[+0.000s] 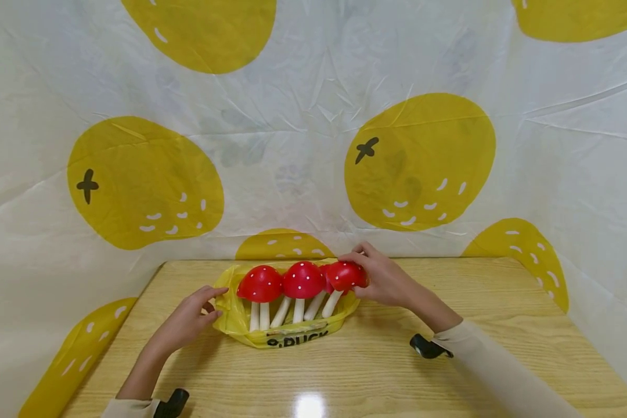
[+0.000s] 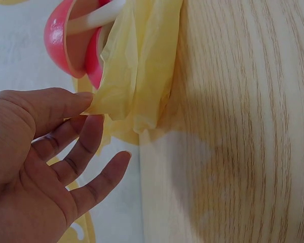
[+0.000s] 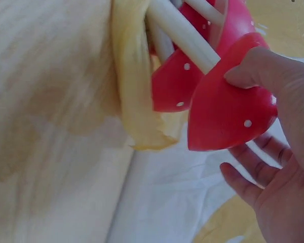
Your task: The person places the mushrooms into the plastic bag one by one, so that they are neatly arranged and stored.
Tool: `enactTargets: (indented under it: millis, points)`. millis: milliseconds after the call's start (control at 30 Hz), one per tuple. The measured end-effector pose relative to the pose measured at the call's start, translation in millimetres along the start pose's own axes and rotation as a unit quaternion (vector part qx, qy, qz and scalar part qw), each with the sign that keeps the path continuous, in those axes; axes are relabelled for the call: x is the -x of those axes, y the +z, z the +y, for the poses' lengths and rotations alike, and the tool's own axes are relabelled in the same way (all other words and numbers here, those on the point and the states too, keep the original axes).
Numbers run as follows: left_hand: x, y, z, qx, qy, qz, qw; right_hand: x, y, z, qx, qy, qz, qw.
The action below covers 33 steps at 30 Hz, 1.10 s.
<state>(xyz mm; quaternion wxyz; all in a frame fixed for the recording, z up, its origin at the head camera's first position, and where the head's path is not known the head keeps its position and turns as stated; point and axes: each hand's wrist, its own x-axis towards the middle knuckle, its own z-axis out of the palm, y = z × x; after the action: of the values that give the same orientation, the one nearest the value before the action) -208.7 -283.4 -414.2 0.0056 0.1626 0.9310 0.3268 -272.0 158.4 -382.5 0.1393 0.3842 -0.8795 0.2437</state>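
Note:
A yellow plastic bag (image 1: 232, 316) with dark lettering lies open on the table, its rim around several toy mushrooms (image 1: 303, 280) with red, white-dotted caps and pale stems. My left hand (image 1: 188, 318) is at the bag's left end. In the left wrist view, its thumb and a finger pinch the bag's edge (image 2: 122, 96), while the other fingers spread loosely. My right hand (image 1: 384, 281) holds the rightmost mushroom (image 3: 228, 109) by its cap, thumb on one side and fingers behind. That mushroom's stem slants down into the bag; neighbouring caps partly hide those at the back.
The wooden table (image 1: 397, 371) extends in front and to both sides of the bag. Behind it hangs a white cloth (image 1: 292, 186) printed with large yellow fruit. A black wrist-worn piece (image 1: 429, 346) shows by the right sleeve, another (image 1: 172, 403) by the left.

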Motion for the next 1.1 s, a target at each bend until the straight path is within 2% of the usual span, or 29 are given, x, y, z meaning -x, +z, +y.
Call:
enactTargets:
  millis: [167, 367, 633, 967, 1100]
  points:
    - [0.4, -0.7, 0.3, -0.002, -0.002, 0.002, 1.0000, -9.5, -6, -1, -0.013, -0.063, -0.002, 0.9980]
    - [0.8, -1.1, 0.7, -0.001, -0.003, 0.003, 1.0000, -19.7, -6, -2, -0.035, -0.097, -0.017, 0.9945]
    - [0.5, -0.5, 2.1, 0.001, 0.003, 0.003, 1.0000, -21.0, -1, 2, -0.067, -0.084, -0.054, 0.9927]
    - [0.5, 0.6, 1.4, 0.003, -0.002, 0.000, 1.0000, -9.7, 1, 9, -0.121, -0.028, -0.060, 0.9904]
    - [1.1, 0.6, 1.1, 0.001, -0.004, 0.000, 1.0000, -7.4, 1, 11, -0.118, -0.006, -0.065, 0.9909]
